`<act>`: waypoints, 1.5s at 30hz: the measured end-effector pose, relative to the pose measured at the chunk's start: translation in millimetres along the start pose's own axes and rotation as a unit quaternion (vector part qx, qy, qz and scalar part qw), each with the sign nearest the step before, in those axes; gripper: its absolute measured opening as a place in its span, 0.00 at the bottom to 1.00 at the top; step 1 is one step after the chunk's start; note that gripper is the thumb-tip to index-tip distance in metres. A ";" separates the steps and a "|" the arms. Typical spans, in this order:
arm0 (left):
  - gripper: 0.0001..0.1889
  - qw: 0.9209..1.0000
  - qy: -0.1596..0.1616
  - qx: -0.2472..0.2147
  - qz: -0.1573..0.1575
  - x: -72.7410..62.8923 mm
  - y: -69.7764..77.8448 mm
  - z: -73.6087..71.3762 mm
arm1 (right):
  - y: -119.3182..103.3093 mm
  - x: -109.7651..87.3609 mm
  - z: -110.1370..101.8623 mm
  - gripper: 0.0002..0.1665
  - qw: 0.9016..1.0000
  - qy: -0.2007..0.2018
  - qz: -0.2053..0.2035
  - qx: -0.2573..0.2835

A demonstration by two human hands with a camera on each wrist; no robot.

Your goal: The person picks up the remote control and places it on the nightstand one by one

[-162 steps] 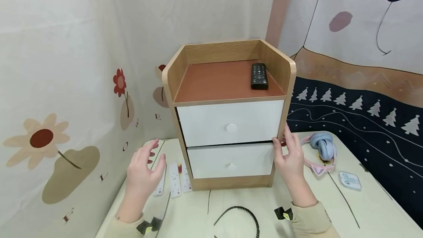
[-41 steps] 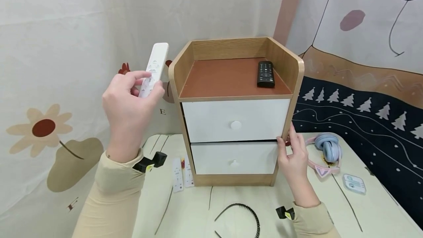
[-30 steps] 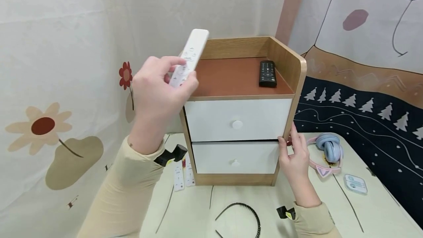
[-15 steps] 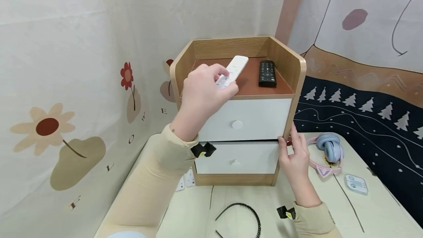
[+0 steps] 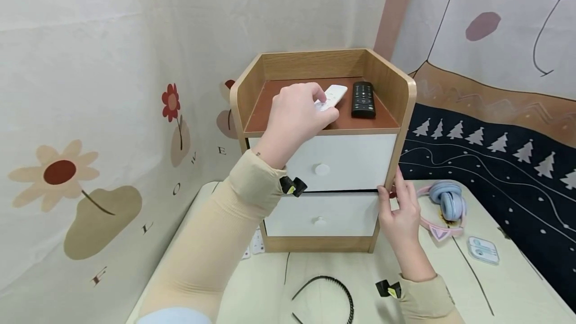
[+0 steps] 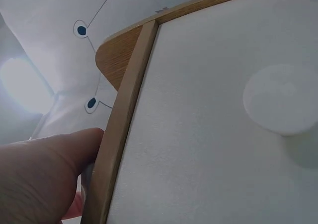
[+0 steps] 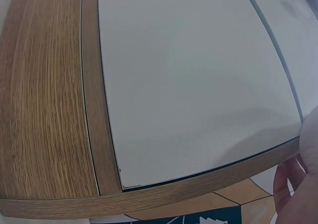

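Note:
My left hand (image 5: 297, 111) pinches a white remote control (image 5: 335, 95) between thumb and fingers, low over the brown top shelf (image 5: 265, 114) of a small wooden cabinet (image 5: 315, 244). Part of the remote is hidden by the hand; whether it touches the shelf I cannot tell. Just right of it lies a black remote control (image 5: 363, 100). My right hand (image 5: 400, 214) holds the cabinet's right side edge, thumb at the front. The cabinet's two white drawers are closed; the upper drawer front (image 6: 198, 119) fills much of the left wrist view.
A black headband (image 5: 348, 299) lies on the table in front of the cabinet. To the right are blue-and-pink headphones (image 5: 445, 201) and a small clear case (image 5: 483, 250) with earphones. White remotes (image 5: 258, 242) lie left of the cabinet, partly behind my left sleeve.
My left hand took a white remote from the table left of the cabinet, raised it, then carried it right and down over the shelf. My right hand stays on the cabinet's side.

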State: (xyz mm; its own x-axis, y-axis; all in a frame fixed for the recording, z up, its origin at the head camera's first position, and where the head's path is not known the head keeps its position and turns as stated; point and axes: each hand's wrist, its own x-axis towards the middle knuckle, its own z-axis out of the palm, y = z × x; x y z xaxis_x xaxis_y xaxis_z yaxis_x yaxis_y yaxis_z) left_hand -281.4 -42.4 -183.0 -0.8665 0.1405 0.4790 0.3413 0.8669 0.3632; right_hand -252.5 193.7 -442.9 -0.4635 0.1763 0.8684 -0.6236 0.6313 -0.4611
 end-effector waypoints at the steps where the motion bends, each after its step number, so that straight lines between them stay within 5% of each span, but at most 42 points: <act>1: 0.13 1.000 -0.004 -0.001 -0.004 0.6 0.4 0.2 | -0.3 0.0 0.1 0.39 1.000 0.000 0.000 0.000; 9: 0.14 0.999 -0.038 -0.007 -0.029 8.3 5.0 2.4 | 0.1 -0.5 0.2 0.38 1.000 0.003 0.001 0.000; 16: 0.17 0.997 -0.067 0.015 -0.022 15.2 6.7 4.7 | 2.4 -0.3 -0.1 0.37 1.000 0.005 -0.001 -0.003; 30: 0.27 0.991 -0.133 -0.014 -0.015 20.5 2.4 1.7 | 0.2 1.2 -1.9 0.40 1.000 0.001 -0.005 -0.007; 38: 0.30 0.990 -0.136 -0.033 0.001 20.6 -0.5 -0.6 | -0.1 1.5 -2.7 0.42 1.000 -0.010 0.012 -0.012; 45: 0.30 0.991 -0.101 -0.090 0.011 6.3 -9.7 -7.5 | -0.7 0.6 -2.3 0.42 1.000 -0.010 0.007 -0.011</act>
State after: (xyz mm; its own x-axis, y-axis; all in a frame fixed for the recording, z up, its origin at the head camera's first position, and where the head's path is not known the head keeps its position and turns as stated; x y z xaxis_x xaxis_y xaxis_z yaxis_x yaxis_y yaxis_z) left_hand -287.4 -53.5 -177.5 -0.9075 0.2666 0.3246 0.4038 0.7663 0.4996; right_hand -250.9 195.1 -441.7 -0.4859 0.1702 0.8573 -0.6024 0.6455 -0.4696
